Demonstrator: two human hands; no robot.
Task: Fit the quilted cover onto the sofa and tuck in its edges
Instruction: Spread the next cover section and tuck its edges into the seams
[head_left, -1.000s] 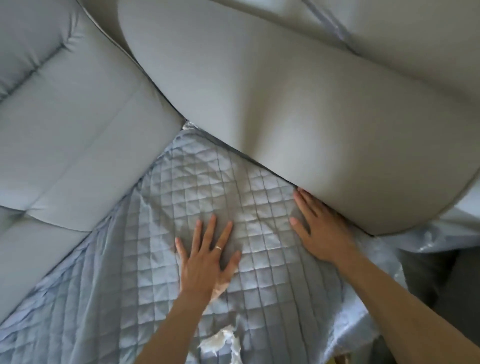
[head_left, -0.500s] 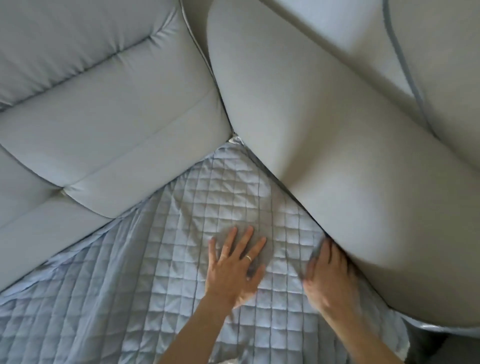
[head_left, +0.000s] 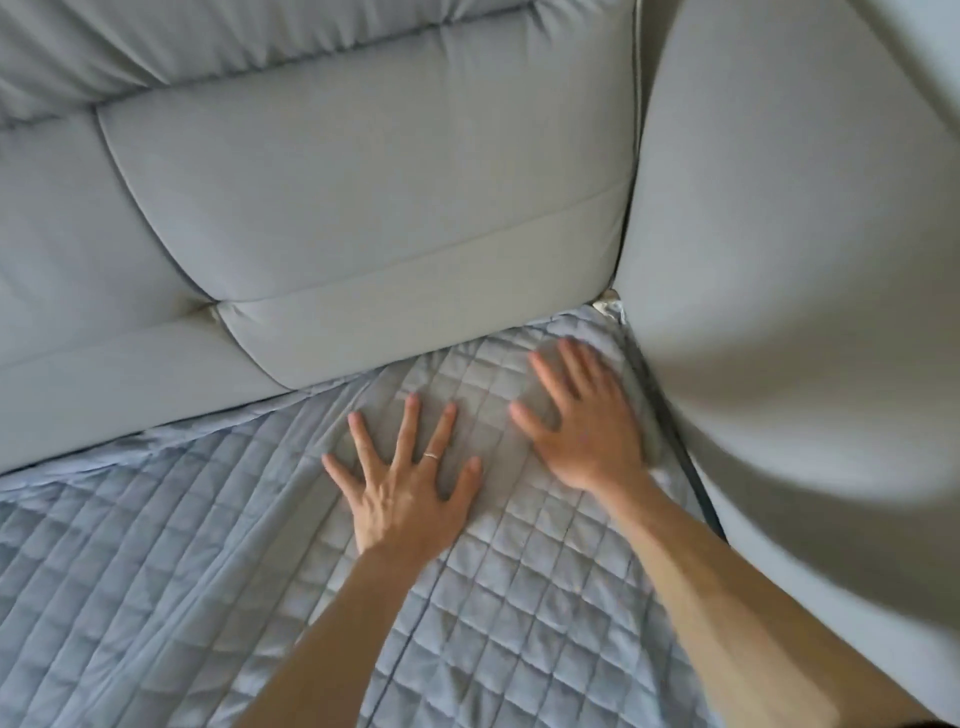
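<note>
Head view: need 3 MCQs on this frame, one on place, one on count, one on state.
1. Where does the right hand lie?
A. on the quilted cover, beside the armrest
B. on the back cushion
C. off the sofa

2. How many rings show on the left hand?
A. none
B. one
C. three

3. How is the left hand set?
A. flat, fingers spread
B. in a fist
C. pinching a cover edge

Key:
1 A, it lies flat on the cover near the corner by the armrest.
2 B, a single ring shows on one finger.
3 A, its palm presses the cover.
</note>
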